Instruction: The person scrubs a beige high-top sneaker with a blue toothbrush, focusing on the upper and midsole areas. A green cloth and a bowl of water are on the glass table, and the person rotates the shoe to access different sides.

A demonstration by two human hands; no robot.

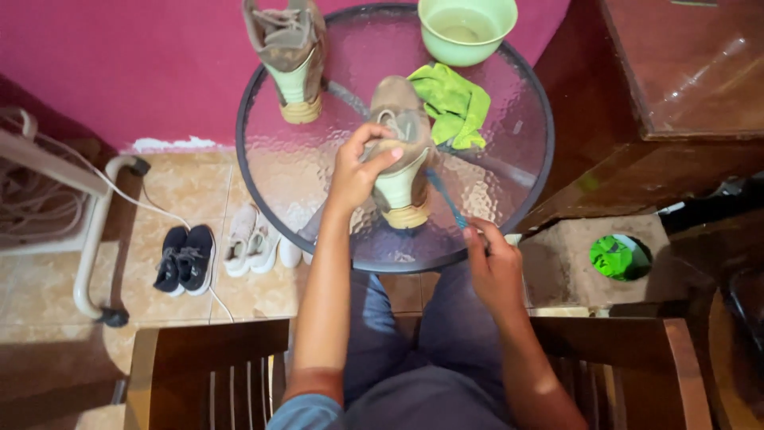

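- From my head camera, looking down: my left hand point(358, 167) grips the upper of a grey-brown shoe point(402, 151), thumb and fingers wrapped around its laces, holding it on its side on the round glass table point(270, 159) with the pale sole turned toward my right.
- My right hand point(492, 263) is closed around the handle of a blue toothbrush point(446, 197), whose head end reaches up against the shoe's sole edge.
- As I judge it, the scrubbing is under way: brush and sole are touching, and I cannot tell from here how much dirt is left on it.
- The second shoe point(293, 56) of the pair stands upright at the far left of the table, well apart from my hands; whether it is cleaned I cannot tell.
- A crumpled green cloth point(455, 103) lies just beside the held shoe, on its far right.
- The pale green bowl point(465, 28) sits at the table's far edge; its inside looks wet or holds a little liquid, though I cannot be sure.
- On the tiled floor to the left sit black sneakers point(185, 259) and white sneakers point(253, 243).
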